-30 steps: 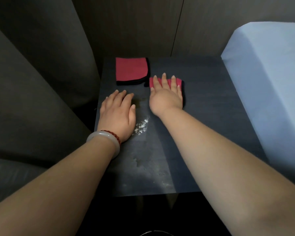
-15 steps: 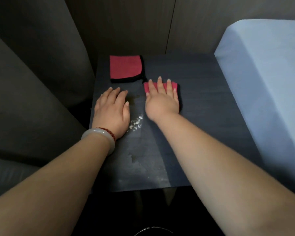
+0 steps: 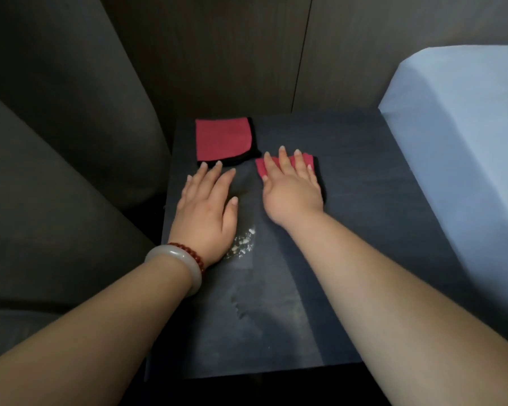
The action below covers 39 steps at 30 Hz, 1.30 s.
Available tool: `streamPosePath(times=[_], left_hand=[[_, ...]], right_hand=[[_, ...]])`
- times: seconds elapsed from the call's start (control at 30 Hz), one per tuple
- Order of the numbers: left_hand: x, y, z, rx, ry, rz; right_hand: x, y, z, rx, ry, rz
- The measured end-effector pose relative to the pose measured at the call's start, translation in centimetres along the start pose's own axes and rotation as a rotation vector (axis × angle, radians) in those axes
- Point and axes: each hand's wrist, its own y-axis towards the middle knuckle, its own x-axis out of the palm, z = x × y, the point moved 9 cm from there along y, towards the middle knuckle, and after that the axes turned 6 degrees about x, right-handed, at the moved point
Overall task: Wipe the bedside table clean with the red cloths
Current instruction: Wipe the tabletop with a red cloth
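Setting: dark wood-panelled wall across the top of the frame; dark grey upholstered furniture fills the left side; pale blue sheeted bed along the right edge.
Table: dark matte square-topped bedside table, centre frame, between the furniture and the bed.
Cloth one: folded red cloth with black trim, flat at the table's upper left corner.
Cloth two: smaller red cloth, just right of and below the first, mostly hidden under the right hand; red shows around the fingertips, a dark edge along the hand's right side.
Right hand: right hand palm down on the smaller cloth; fingers straight, slightly spread, pressing flat.
Left hand: left hand palm down on bare tabletop, left of centre; fingers straight, fairly close together, holding nothing. Tips reach the first cloth's lower edge; contact cannot be told.
Left wrist: pale stone bangle with a red bead bracelet just above it.
Dirt: white powdery specks just beside the left hand's heel, between the two arms; dull smeared patch lower in the frame, toward the table's near edge.
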Motion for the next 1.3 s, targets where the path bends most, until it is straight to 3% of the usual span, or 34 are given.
streamPosePath(times=[0.13,0.23,0.33,0.47,0.63,0.87,1.0,1.13,1.3], left_hand=[[-0.3,6.2,-1.2,-0.046,0.082,-0.002],[2.0,10.1,-4.1,-0.095,0.167,-0.194],[4.3,10.5,-6.3,-0.12,0.233,-0.359],[3.7,9.7,-6.7,-0.122,0.249,-0.298],[3.1,9.3,-6.7,-0.153,0.258,-0.232],[3.2,9.3,-6.6,-0.158,0.24,-0.225],[3.1,9.2,-6.5,-0.148,0.235,-0.2],[3.1,9.4,-6.6,-0.137,0.234,-0.189],[3.2,9.4,-6.7,-0.146,0.238,-0.196]], right_hand=[[0.0,2.9,-0.2,0.059,-0.024,-0.051],[0.1,-2.4,-0.1,0.034,0.042,0.056],[0.4,-5.7,-0.2,-0.01,0.054,0.041],[-0.2,0.7,-0.2,0.009,-0.002,0.094],[-0.5,9.9,-0.4,0.068,-0.049,-0.038],[-0.4,-0.5,-0.1,0.021,0.014,0.115],[-0.5,5.1,-1.1,0.011,-0.031,0.075],[-0.5,12.8,-2.0,0.028,-0.072,-0.093],[-0.7,6.8,-0.7,-0.02,-0.001,0.026]])
